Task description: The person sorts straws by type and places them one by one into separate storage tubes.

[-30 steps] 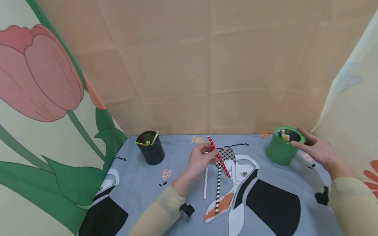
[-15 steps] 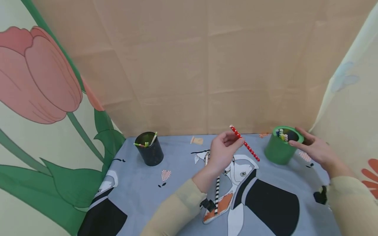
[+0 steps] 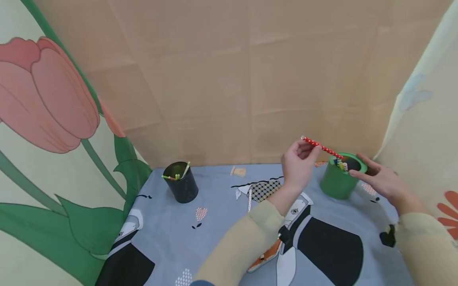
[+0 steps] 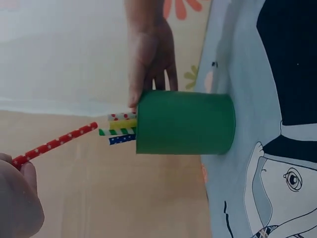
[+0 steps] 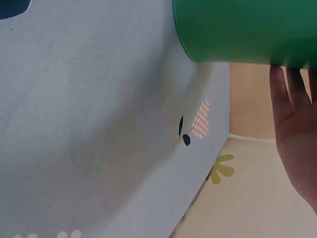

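My left hand point(image 3: 297, 163) pinches a red, white-patterned paper straw point(image 4: 54, 144) between thumb and fingers. Its lower end is at the mouth of a green cup point(image 3: 336, 182) in the head view; the left wrist view shows a gap between it and the straws inside. Several patterned straws point(image 4: 121, 128) stick out of that cup. My right hand point(image 3: 388, 184) holds the cup from the right, thumb by the rim and fingers against its side. A white spotted straw point(image 3: 249, 199) lies on the cloth, partly hidden by my left arm.
A black cup point(image 3: 184, 188) holding several thin green and pale straws stands on the left. The printed blue cloth point(image 3: 214, 238) covers the table. A brown sheet point(image 3: 214, 99) hangs behind, with patterned cloth walls on both sides.
My left hand has carried the red straw rightward and up from mid-table to the green cup, tilting it flatter. My right hand and the cup stay in place.
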Demonstrator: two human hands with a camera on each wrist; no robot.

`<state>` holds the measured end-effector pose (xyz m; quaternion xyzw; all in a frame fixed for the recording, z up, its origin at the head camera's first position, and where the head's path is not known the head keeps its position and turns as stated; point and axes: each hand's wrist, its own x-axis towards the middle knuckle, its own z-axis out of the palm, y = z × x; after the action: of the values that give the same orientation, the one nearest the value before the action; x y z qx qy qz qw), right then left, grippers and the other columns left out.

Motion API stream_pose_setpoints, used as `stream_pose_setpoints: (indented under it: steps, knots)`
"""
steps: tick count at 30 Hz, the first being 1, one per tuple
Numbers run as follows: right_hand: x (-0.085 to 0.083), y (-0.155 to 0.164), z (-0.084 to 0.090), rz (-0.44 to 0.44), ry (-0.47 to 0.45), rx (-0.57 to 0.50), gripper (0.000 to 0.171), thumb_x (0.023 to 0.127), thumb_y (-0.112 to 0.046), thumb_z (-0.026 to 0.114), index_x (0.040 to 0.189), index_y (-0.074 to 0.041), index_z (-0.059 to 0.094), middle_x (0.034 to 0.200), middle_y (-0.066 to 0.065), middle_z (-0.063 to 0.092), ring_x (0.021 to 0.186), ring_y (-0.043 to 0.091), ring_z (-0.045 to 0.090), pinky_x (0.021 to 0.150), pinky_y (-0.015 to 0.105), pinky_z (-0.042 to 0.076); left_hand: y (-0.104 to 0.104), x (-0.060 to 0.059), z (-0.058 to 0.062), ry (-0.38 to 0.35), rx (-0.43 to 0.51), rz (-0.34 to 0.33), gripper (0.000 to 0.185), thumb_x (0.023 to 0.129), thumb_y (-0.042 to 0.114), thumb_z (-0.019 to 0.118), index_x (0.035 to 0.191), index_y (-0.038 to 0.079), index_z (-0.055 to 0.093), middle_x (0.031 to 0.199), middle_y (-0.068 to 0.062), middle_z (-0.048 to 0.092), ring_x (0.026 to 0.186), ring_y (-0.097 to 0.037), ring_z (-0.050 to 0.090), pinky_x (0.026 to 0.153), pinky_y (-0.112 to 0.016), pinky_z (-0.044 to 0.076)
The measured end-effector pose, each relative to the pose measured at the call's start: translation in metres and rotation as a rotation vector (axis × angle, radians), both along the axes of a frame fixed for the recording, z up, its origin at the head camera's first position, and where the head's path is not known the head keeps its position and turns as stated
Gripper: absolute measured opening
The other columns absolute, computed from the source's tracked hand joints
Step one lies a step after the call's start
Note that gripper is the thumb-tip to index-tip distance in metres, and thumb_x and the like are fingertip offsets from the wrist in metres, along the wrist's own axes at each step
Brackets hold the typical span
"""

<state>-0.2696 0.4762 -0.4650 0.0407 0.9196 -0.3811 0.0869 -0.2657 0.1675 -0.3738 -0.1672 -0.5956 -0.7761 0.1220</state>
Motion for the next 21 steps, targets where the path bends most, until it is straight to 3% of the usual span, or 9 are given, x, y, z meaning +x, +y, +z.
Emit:
stream_pose_setpoints:
  steps: [7,15,21]
  knots:
    - [-0.001,-0.002,-0.001,-0.003,0.011,-0.003,0.103,0.101,-0.07,0.057,0.171,-0.026,-0.005,0.16,0.05,0.019,0.142,0.069,0.026,0.101,0.082,0.038,0.025,-0.011,-0.004,0.048,-0.204,0.06,0.014,0.097,0.005,0.08,0.11,0.003,0.075,0.102,0.001,0.08,0.087,0.007,0.069,0.078,-0.016,0.059]
    - [-0.002,-0.001,-0.002,-0.014,-0.002,-0.006,0.104,0.101,-0.071,0.057,0.17,-0.027,-0.007,0.161,0.05,0.016,0.142,0.071,0.025,0.1,0.082,0.038,0.038,-0.014,-0.007,0.046,-0.38,0.084,0.011,0.098,0.008,0.079,0.109,0.007,0.078,0.097,0.007,0.079,0.082,0.011,0.066,0.073,-0.009,0.055]
    - [-0.002,-0.002,-0.003,-0.01,0.006,-0.004,0.104,0.101,-0.071,0.057,0.171,-0.026,-0.005,0.161,0.049,0.017,0.142,0.071,0.025,0.101,0.082,0.038,0.041,-0.01,-0.008,-0.015,-0.499,0.094,0.013,0.1,0.017,0.079,0.112,0.014,0.082,0.099,0.012,0.079,0.08,0.013,0.064,0.07,-0.007,0.053]
